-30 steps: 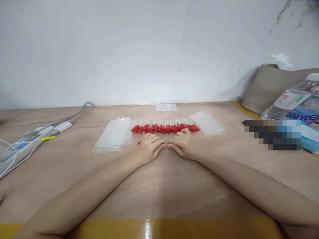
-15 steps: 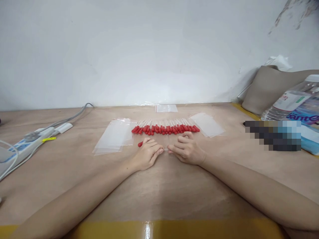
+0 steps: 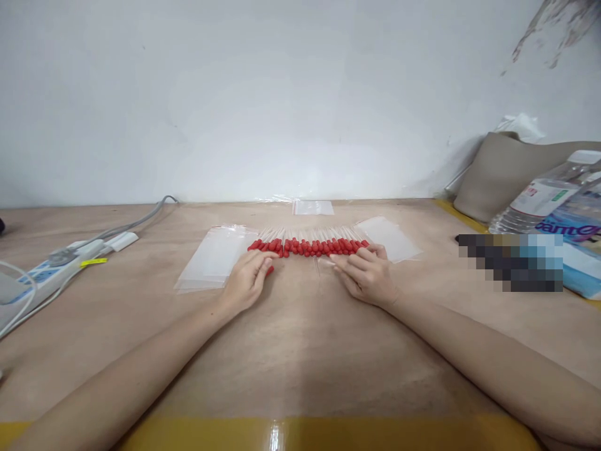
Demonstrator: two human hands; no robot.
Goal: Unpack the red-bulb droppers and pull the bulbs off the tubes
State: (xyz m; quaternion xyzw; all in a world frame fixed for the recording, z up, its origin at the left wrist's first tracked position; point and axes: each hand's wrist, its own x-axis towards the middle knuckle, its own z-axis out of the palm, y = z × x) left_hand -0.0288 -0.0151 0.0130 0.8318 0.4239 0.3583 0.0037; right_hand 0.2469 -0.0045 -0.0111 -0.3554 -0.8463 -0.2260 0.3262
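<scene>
A row of pale sticks with red heads [image 3: 312,247] lies across the table in front of both hands. My left hand [image 3: 246,275] is at the row's left end, its thumb and fingers closed together. One more red head [image 3: 270,271] shows beneath my left thumb; its stick is hidden. My right hand [image 3: 369,275] rests near the row's right end with bent fingers. A small clear plastic piece [image 3: 327,262] shows at its fingertips, its exact shape unclear. Flat clear bags [image 3: 209,260] lie left of the row, and more clear bags [image 3: 394,239] lie to the right.
Another clear bag [image 3: 313,207] lies by the wall. At left are a power strip [image 3: 56,266] and cables. A plastic bottle [image 3: 533,199], a blue packet [image 3: 582,270], a blurred dark item [image 3: 511,263] and a grey-brown bin-like object [image 3: 483,175] stand or lie at right.
My hands, close together at the middle before, have moved apart. The left went left and slightly up toward the red heads; the right went a little right. The view has shifted slightly.
</scene>
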